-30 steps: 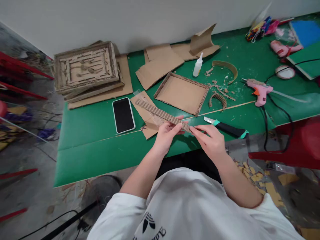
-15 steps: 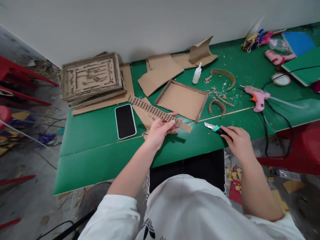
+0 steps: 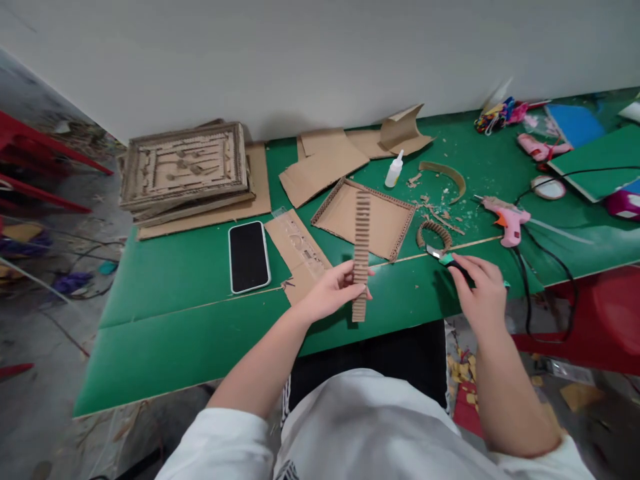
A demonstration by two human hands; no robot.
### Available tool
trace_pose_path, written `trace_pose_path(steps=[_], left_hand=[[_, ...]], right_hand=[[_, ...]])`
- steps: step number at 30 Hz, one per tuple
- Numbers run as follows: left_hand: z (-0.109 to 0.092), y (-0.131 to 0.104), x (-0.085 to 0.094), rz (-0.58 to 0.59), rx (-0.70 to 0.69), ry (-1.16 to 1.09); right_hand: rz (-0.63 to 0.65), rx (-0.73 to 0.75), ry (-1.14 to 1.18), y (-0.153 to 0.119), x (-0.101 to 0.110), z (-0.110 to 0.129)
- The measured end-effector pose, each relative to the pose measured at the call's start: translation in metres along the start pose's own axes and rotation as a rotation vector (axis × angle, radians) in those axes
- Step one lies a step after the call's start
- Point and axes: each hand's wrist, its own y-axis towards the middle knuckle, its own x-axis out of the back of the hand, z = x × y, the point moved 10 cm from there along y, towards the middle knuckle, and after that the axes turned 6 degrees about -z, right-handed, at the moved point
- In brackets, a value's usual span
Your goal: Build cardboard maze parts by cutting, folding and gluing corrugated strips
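Note:
My left hand (image 3: 345, 288) pinches a long corrugated cardboard strip (image 3: 362, 233) near its lower end. The strip points away from me, its ridges showing, and partly covers a shallow cardboard tray (image 3: 336, 223) with corrugated edging. In my right hand (image 3: 480, 290) is a utility knife (image 3: 450, 259) with a black and green handle, its blade out and pointing left. Just beyond the blade lies a curled corrugated strip (image 3: 434, 233). Left of the left hand, a clear ruler (image 3: 299, 244) rests on a cardboard piece (image 3: 296, 287).
A phone (image 3: 249, 257) lies at the left, before stacked cardboard mazes (image 3: 185, 167). Behind the tray are cardboard sheets (image 3: 325, 163) and a white glue bottle (image 3: 395, 170). A pink glue gun (image 3: 510, 220) with its cord sits right, beyond cardboard scraps (image 3: 445, 219).
My left hand has turned the corrugated strip from slanting leftward to pointing straight away from me. The knife has shifted slightly right, still in my right hand. The view has tilted a little.

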Motion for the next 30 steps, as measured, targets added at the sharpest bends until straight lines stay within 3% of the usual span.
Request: trace_pose_path(steps=[4,7,11,14,18,21,25,30], left_hand=[[0.007,-0.009,-0.023,0.213,0.021,0.196],[0.014,-0.01,-0.025,0.249,0.029,0.315],[0.01,-0.004,-0.015,0.162,-0.019,0.398],[0.002,0.002,-0.001,0.03,-0.101,0.505],[-0.014,0.003,0.024,-0.253,-0.277,0.645],[-0.027,-0.002,0.033,-0.39,-0.438,0.652],[-0.034,-0.006,0.033,-0.432,-0.508,0.662],[-0.043,-0.011,0.017,-0.369,-0.62,0.728]], right_hand=[[0.248,-0.38,0.737,-0.004,-0.047,0.051],[0.273,-0.586,0.966,-0.002,-0.071,0.068],[0.094,-0.692,1.042,0.007,-0.072,0.049],[-0.001,-0.749,1.045,0.006,-0.066,0.028],[0.003,-0.809,1.079,-0.003,-0.068,0.018],[0.05,-0.826,1.09,-0.011,-0.074,0.019],[0.046,-0.808,1.089,-0.014,-0.076,0.016],[0.015,-0.817,1.066,-0.015,-0.073,0.02]])
